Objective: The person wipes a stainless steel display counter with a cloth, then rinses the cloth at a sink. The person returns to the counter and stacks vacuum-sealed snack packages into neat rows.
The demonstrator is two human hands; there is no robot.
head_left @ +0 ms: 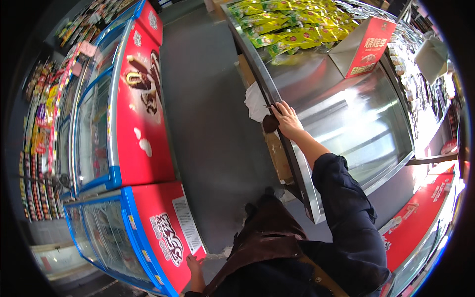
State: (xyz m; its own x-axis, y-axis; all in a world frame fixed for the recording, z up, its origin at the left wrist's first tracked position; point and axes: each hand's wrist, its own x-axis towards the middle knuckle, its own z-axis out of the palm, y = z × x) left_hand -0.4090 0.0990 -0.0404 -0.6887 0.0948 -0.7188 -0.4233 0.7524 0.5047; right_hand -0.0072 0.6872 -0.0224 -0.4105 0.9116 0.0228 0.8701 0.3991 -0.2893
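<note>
My right hand (288, 120) reaches forward and rests on the raised rim of a stainless steel counter (316, 91), its fingers stretched out. A dark brown item (270, 123) of unclear kind shows just below those fingers, on the aisle side of the rim. Beside it hangs a crumpled white plastic bag (256, 102). Low in the view, my left hand (195, 271) hangs by the red side of a chest freezer (161, 222), with loosely parted fingers and nothing visible in it. Whether it touches the freezer is unclear.
Yellow-green packets (297, 27) fill the counter's far end, next to a red display box (370, 47). Another long red chest freezer (143, 114) lines the left, with stocked shelves (42, 128) behind. Cardboard (278, 156) sits under the counter; a dark grey floor (203, 99) runs between.
</note>
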